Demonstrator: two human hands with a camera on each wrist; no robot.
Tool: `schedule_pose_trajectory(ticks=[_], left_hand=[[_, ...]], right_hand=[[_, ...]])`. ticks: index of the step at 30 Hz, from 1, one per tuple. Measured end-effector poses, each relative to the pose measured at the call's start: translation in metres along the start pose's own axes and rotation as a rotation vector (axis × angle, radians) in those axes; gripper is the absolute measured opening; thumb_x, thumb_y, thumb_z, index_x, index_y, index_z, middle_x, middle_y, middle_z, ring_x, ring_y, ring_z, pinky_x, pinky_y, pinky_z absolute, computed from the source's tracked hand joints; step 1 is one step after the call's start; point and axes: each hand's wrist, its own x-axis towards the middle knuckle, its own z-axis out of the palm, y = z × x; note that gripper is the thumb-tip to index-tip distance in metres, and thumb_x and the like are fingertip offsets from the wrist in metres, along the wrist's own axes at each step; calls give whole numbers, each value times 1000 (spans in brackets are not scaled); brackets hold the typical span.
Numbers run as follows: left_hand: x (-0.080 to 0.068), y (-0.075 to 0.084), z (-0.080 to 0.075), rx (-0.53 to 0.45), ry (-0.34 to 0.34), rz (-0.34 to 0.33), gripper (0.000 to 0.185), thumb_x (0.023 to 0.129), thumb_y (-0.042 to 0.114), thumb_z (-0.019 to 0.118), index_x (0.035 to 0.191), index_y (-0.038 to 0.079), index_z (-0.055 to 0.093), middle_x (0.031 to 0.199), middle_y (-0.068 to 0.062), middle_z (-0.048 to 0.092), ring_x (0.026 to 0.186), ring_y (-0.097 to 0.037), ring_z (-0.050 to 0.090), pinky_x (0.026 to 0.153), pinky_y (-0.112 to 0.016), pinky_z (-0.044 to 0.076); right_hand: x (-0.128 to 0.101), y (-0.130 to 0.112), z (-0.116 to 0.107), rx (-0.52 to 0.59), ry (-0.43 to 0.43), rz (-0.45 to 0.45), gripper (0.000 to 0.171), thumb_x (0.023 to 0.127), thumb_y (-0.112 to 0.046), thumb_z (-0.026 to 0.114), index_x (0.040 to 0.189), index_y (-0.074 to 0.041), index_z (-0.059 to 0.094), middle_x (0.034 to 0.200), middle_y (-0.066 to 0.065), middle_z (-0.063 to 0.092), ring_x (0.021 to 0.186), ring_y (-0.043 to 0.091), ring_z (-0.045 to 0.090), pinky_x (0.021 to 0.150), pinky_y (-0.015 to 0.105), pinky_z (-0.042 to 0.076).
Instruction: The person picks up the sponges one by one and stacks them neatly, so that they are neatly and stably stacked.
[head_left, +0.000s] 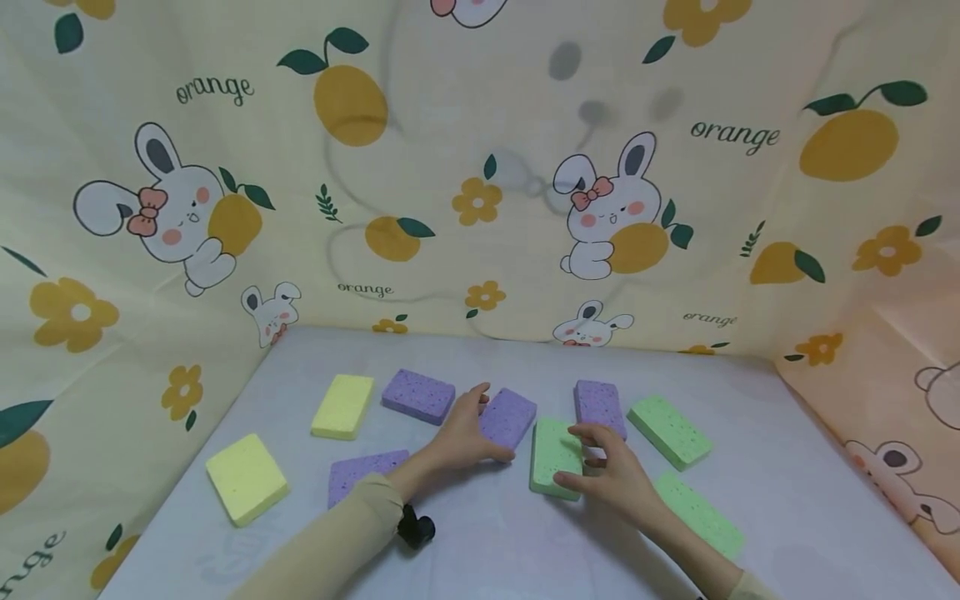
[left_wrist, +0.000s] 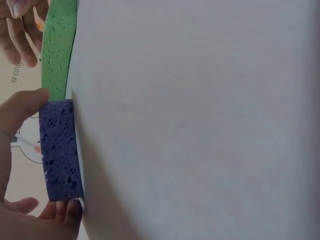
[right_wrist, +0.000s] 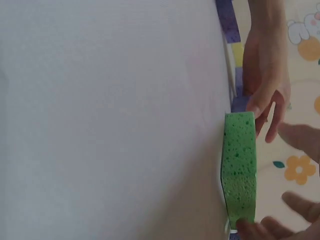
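My left hand (head_left: 459, 439) holds a purple sponge (head_left: 509, 419) near the middle of the table. In the left wrist view, the thumb meets one end of this purple sponge (left_wrist: 61, 150) and fingertips meet the other. Just right of it lies a green sponge (head_left: 556, 458), flat on the table. Over its right side spreads my right hand (head_left: 618, 473). The right wrist view shows fingertips at the near end of that green sponge (right_wrist: 240, 165), while the thumb stands apart from it.
Two more green sponges (head_left: 670, 432) lie to the right, one partly behind the right forearm. A purple sponge (head_left: 598, 406) sits behind the right hand. Leftward are another purple sponge (head_left: 418, 395), one partly under the left forearm (head_left: 360, 475), and two yellow sponges (head_left: 247, 477). Printed cloth (head_left: 420, 183) hangs behind the table.
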Motion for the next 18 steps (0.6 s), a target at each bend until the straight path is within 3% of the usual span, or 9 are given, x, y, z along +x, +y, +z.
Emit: schedule_pose_trajectory(ticks=[5,10,14,18], left_hand=[[-2,-4,-6,-5,9,-4,105,57,28,83,139,7,21,123,-9,45,114,-24,42,90,-38,40],[-10,-5,-21,7,10,46,102,59,28,81,140,13,22,124,-3,46,113,-19,42,91,-37,40],[-25,-2,-41,31,-38,176,100,60,28,81,139,18,22,125,2,47,112,-14,42,93,-35,38],[-39,0,-55,13,-168,321,97,61,21,81,139,19,24,127,4,47,114,-13,43,96,-34,36]], right_hand=[[-3,-1,4,12,25,114,70,61,-36,80,119,-11,50,118,10,51,97,29,54,79,40,48],[-4,-1,6,41,32,161,71,61,-35,80,120,-13,49,118,9,51,96,28,55,79,40,48],[-4,-1,7,70,26,173,72,61,-35,80,121,-13,48,118,11,51,96,27,55,79,39,48],[-4,-1,7,90,36,175,73,62,-34,80,122,-10,47,116,14,51,97,29,54,80,39,48]])
